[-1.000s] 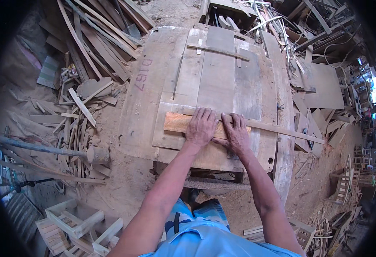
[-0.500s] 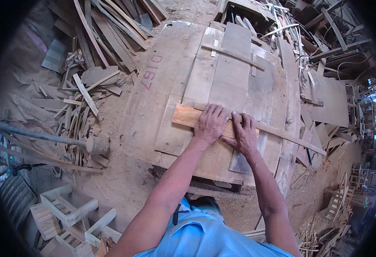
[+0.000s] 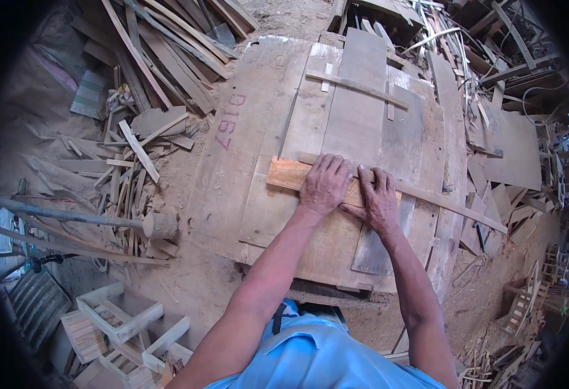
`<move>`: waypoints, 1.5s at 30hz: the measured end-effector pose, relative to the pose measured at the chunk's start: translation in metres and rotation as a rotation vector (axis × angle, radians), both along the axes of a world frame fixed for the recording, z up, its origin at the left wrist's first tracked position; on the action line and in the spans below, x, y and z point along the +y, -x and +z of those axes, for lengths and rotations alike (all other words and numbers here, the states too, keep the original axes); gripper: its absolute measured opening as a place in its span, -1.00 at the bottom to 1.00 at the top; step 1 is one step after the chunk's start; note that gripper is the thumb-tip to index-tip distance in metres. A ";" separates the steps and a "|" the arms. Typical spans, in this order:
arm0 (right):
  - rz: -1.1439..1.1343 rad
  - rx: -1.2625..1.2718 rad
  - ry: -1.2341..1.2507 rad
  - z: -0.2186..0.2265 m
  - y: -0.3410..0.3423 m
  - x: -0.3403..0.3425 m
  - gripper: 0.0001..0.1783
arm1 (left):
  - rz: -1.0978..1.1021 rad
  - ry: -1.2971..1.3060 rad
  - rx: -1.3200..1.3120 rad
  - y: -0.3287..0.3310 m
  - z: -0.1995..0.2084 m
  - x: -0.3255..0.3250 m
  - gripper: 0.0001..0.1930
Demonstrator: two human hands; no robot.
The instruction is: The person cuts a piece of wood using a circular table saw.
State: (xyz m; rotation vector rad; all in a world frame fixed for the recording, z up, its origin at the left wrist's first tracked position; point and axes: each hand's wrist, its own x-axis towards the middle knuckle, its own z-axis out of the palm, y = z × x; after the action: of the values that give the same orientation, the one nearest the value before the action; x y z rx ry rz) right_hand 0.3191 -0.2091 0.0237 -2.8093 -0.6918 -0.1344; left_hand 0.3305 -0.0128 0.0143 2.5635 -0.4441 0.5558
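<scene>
A short, orange-toned wooden board (image 3: 284, 173) lies across the near part of a worn plywood worktop (image 3: 216, 207). My left hand (image 3: 325, 187) is closed over the board's middle, its fingers curled over the far edge. Close beside it, my right hand (image 3: 378, 198) grips the board toward its right end, the thumb along the near edge. Touching or very near the far side of the board runs a long thin wooden strip (image 3: 456, 206), which sticks out to the right past the worktop.
A thin batten (image 3: 359, 89) lies on panels at the worktop's far side. Scrap wood (image 3: 174, 58) is heaped at far left, with more offcuts to the right. At left, a pole ends in a round wood block (image 3: 160, 225). Unfinished wooden frames (image 3: 119, 318) stand near left.
The whole view has shifted slightly, so the scene sits a little farther right. Both hands keep their hold on the board, with little visible movement against the worktop.
</scene>
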 end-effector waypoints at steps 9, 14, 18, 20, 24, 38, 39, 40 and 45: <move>0.027 -0.045 0.001 -0.002 -0.015 -0.002 0.17 | -0.005 0.012 0.004 -0.013 -0.001 -0.001 -0.67; 0.044 -0.066 -0.007 -0.002 -0.023 -0.003 0.17 | 0.007 0.028 0.004 -0.021 -0.002 -0.002 -0.67; 0.022 -0.035 -0.017 -0.002 -0.029 -0.002 0.15 | 0.013 0.013 0.027 -0.026 -0.001 0.000 -0.68; 0.044 -0.049 -0.018 -0.003 -0.032 -0.002 0.16 | 0.009 0.024 0.047 -0.028 -0.001 0.000 -0.69; 0.022 -0.034 -0.017 -0.004 -0.035 -0.003 0.16 | 0.015 0.011 0.046 -0.031 -0.002 -0.001 -0.71; 0.051 -0.036 0.021 -0.006 -0.046 -0.002 0.19 | 0.026 0.021 0.000 -0.041 -0.010 0.000 -0.70; 0.028 -0.030 0.039 -0.006 -0.048 -0.002 0.19 | 0.027 0.023 -0.011 -0.043 -0.010 0.000 -0.70; 0.055 -0.043 0.029 -0.007 -0.050 -0.002 0.19 | 0.002 0.004 0.019 -0.044 -0.011 0.001 -0.70; 0.029 -0.022 0.020 -0.007 -0.057 -0.002 0.18 | 0.030 0.025 -0.037 -0.051 -0.013 0.001 -0.70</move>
State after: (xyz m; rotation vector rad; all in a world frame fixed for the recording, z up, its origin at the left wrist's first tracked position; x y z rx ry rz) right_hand 0.3760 -0.2108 0.0170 -2.8197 -0.7434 -0.1544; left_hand 0.3818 -0.0115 0.0015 2.5437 -0.4099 0.6168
